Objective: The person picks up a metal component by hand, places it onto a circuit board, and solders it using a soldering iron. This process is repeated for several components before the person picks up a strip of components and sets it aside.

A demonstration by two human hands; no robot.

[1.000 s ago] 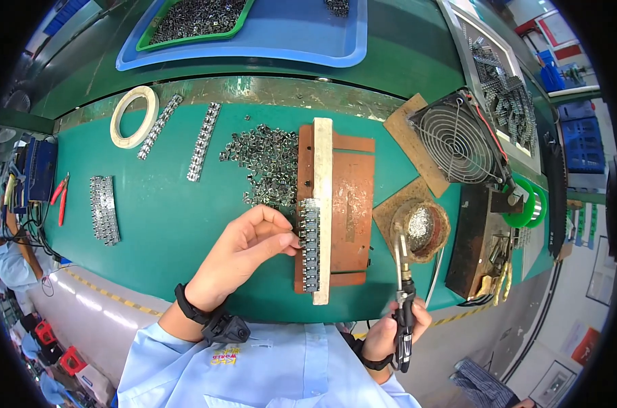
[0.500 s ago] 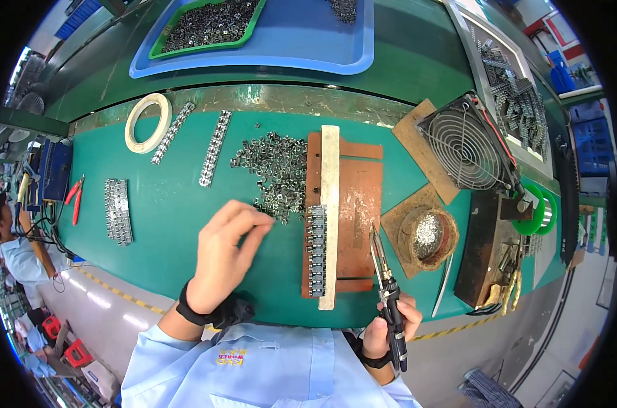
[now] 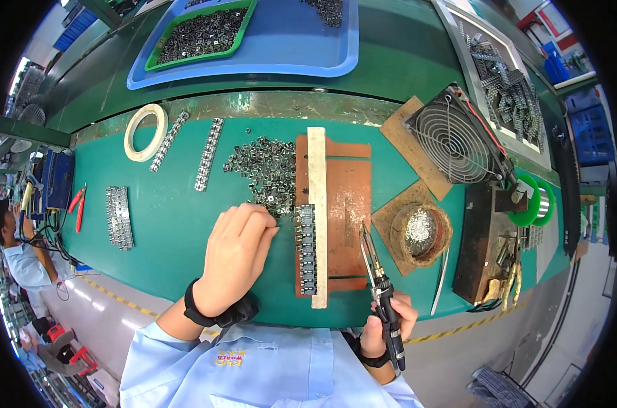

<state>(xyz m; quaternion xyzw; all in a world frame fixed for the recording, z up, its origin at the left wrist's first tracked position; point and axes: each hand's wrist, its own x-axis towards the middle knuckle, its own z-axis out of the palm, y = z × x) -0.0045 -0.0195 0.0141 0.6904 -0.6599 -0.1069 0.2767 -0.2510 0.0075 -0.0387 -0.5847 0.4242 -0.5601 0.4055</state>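
Note:
My left hand (image 3: 237, 248) is closed in a pinch at the lower edge of a pile of small metal parts (image 3: 264, 170); whatever lies between its fingertips is too small to make out. Right of the pile, a brown board (image 3: 349, 197) carries a pale upright strip (image 3: 317, 217). A row of small dark components (image 3: 306, 251) stands along the strip's left side. My right hand (image 3: 397, 316) grips a black-handled soldering iron (image 3: 387, 309), with a thin metal tube alongside its tip. The tip points up over the board's right edge.
A round pot (image 3: 441, 248) and a fan (image 3: 451, 139) stand to the right, near a green solder spool (image 3: 544, 199). Metal strips (image 3: 120, 217), a tape ring (image 3: 130, 146) and red pliers (image 3: 80, 211) lie left. A blue tray (image 3: 288, 58) sits behind. Another person (image 3: 26, 262) is far left.
The fingers of my left hand have drawn closer together and turned toward the row of components. My right hand keeps hold of the soldering iron. The whole view has shifted slightly.

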